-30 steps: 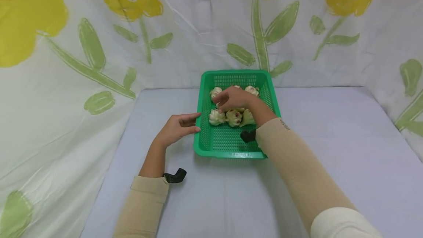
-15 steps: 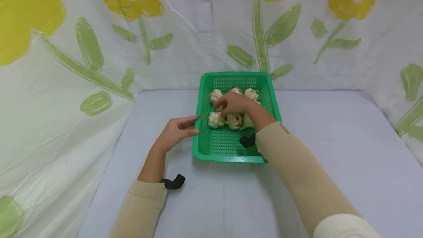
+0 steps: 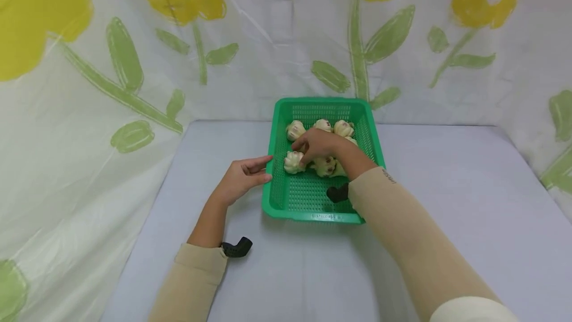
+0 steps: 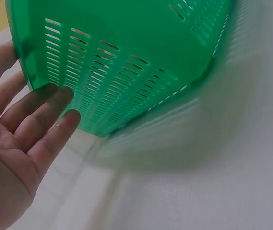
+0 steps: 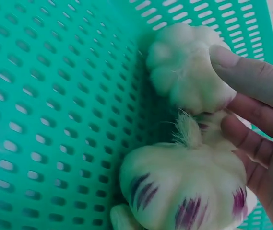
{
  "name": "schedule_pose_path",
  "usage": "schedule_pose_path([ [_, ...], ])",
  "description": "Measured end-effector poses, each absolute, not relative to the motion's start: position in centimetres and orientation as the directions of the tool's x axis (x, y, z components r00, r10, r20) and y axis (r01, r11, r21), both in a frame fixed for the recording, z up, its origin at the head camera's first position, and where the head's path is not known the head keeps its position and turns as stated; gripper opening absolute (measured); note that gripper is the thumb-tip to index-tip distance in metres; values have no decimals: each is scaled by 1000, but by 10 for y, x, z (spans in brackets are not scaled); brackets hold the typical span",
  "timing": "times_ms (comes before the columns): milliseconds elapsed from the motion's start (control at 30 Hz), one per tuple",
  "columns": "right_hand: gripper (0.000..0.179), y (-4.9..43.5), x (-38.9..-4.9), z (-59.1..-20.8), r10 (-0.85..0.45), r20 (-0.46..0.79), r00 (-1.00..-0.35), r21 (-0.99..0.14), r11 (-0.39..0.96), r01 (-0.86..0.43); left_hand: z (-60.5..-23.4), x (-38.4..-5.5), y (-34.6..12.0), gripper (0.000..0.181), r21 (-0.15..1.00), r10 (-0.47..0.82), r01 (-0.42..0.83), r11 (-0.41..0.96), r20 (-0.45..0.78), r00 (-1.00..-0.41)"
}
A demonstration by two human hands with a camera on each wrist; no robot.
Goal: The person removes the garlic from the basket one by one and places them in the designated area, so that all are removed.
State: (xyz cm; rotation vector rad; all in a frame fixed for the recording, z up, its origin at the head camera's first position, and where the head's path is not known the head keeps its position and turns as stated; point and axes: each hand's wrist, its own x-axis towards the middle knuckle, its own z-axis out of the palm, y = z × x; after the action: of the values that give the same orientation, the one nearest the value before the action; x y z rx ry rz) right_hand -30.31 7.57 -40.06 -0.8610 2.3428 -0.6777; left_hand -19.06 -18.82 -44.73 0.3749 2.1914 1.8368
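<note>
A green plastic basket (image 3: 271,198) with slotted walls holds several garlic bulbs. My left hand (image 3: 240,179) is at its left side; in the left wrist view its fingers (image 4: 45,115) lie loosely extended against the outer wall. Inside the basket, my right hand (image 3: 319,144) reaches over the bulbs from the right. Its thumb lies on a whitish garlic bulb (image 5: 184,67) at the front left, with the forefinger partly hidden behind it, in a pinch. Close below in the right wrist view sits another garlic bulb (image 5: 184,187) with purple streaks. The right hand hides some bulbs in the head view.
More garlic bulbs, including one at the back left (image 3: 295,130) and one at the back right (image 3: 343,128), lie along the basket's far side. A pale cloth covers the table (image 3: 286,272). A flower-printed curtain (image 3: 250,78) hangs behind and to the left.
My right hand's thumb has come down to the right side of the front-left bulb. The purple-streaked bulb beside it has shifted slightly right. My left hand stays at the basket's side.
</note>
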Motion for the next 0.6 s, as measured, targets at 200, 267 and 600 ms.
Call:
schedule_pose_path([
  [200,61,71,-303,-399,-713,-314,-627,-579,667,-468,-448,-195,-190,56,987,352,19,158,-38,-935],
  [267,61,70,-303,-400,-717,-318,-620,-565,668,-483,-448,-195,-189,57,988,357,13,155,-43,-933],
  [600,59,65,-301,-405,-734,-317,-601,-497,668,-553,-449,-193,-187,57,991,361,0,134,-49,-931],
])
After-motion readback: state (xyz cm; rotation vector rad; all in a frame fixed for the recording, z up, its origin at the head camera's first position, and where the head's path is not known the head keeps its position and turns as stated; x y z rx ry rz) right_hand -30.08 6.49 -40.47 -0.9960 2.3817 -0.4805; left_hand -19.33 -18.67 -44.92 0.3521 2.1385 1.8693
